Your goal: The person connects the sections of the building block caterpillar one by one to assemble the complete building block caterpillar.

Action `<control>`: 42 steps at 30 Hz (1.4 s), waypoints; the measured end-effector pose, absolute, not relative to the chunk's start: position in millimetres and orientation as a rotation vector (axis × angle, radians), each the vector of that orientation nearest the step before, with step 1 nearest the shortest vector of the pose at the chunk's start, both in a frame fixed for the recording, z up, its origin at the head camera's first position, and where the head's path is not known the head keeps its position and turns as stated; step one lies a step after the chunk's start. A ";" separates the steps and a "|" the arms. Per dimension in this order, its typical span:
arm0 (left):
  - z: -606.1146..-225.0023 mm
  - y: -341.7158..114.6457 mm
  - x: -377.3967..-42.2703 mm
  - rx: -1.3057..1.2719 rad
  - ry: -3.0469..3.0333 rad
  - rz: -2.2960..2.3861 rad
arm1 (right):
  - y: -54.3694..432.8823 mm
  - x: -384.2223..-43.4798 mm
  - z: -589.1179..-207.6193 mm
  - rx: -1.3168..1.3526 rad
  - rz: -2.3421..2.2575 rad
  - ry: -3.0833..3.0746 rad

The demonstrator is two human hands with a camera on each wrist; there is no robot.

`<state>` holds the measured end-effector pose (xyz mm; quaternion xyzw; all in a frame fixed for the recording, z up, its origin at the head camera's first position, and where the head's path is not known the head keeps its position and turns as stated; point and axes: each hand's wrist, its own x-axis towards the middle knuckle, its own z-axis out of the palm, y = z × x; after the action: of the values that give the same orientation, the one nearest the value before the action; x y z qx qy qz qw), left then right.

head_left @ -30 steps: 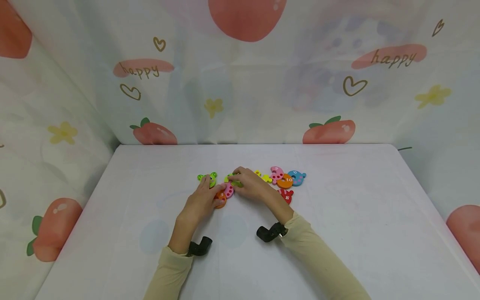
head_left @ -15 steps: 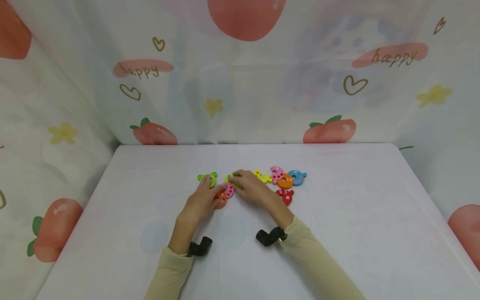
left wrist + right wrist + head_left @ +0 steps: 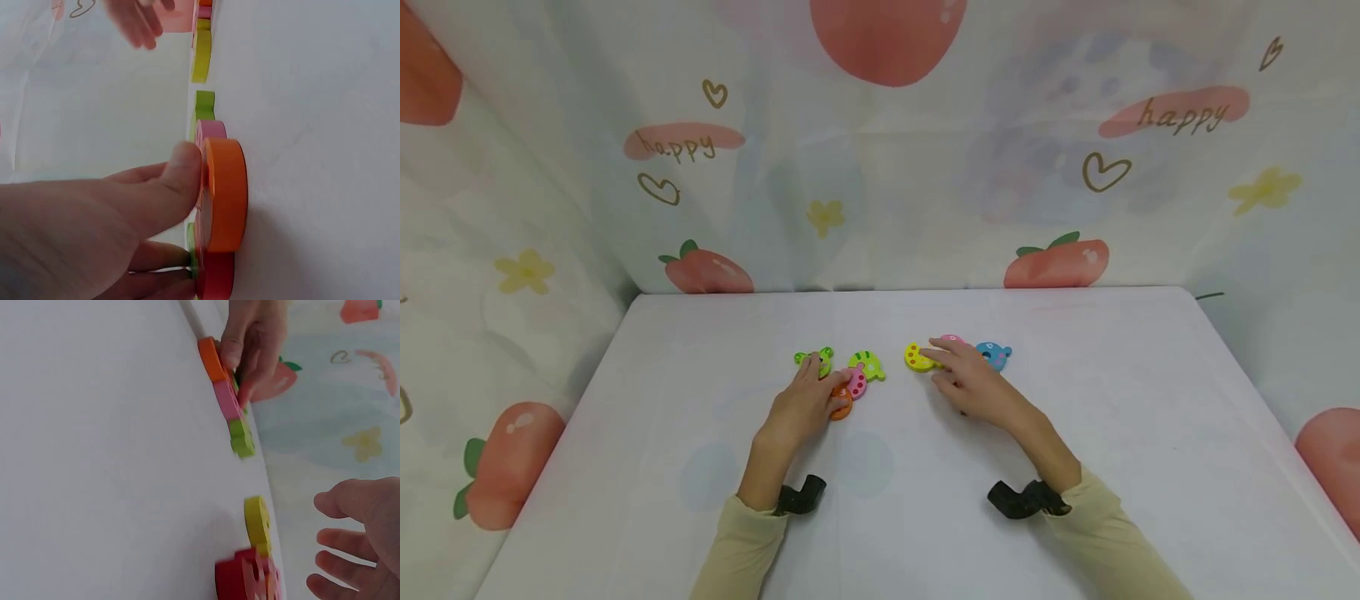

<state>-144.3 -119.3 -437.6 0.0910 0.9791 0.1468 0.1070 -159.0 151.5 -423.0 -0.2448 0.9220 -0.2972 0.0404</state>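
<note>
My left hand (image 3: 805, 404) rests on a small row of thick painted puzzle pieces. Its thumb presses the orange piece (image 3: 228, 197), while other fingers touch the green head-like piece (image 3: 825, 360) and a red piece (image 3: 219, 275). Linked beyond the orange one are a pink dotted piece (image 3: 857, 383) and a green striped piece (image 3: 868, 367). Fingers spread and holding nothing, my right hand (image 3: 981, 387) hovers over the second group. There, a yellow spotted piece (image 3: 917, 357) shows left of the fingertips; a red piece (image 3: 234, 579) appears in the right wrist view.
Near the right hand lie a blue piece (image 3: 995, 356) and a partly covered pink piece (image 3: 952, 338). A white cloth covers the table (image 3: 887, 533). A printed curtain (image 3: 880, 167) stands behind its far edge.
My right hand has left the green striped piece and moved right, over the yellow piece's group, uncovering the green one. My left hand stays in place.
</note>
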 end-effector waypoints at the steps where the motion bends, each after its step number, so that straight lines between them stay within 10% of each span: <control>1: -437.3 -118.3 -144.6 0.272 2.892 0.417 | 160.9 -157.9 -422.3 -0.736 -0.914 2.842; 16: -430.7 -105.6 -147.7 0.257 2.847 0.389 | 248.4 -162.0 -435.3 -0.477 -0.916 2.952; 42: -429.0 -104.0 -146.4 0.227 2.808 0.329 | 230.0 -175.8 -428.1 -0.513 -0.985 2.902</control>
<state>-146.4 -104.0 -429.0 0.0793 0.9785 0.1148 0.1518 -175.8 230.0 -428.1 -0.1651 0.9339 -0.3168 0.0170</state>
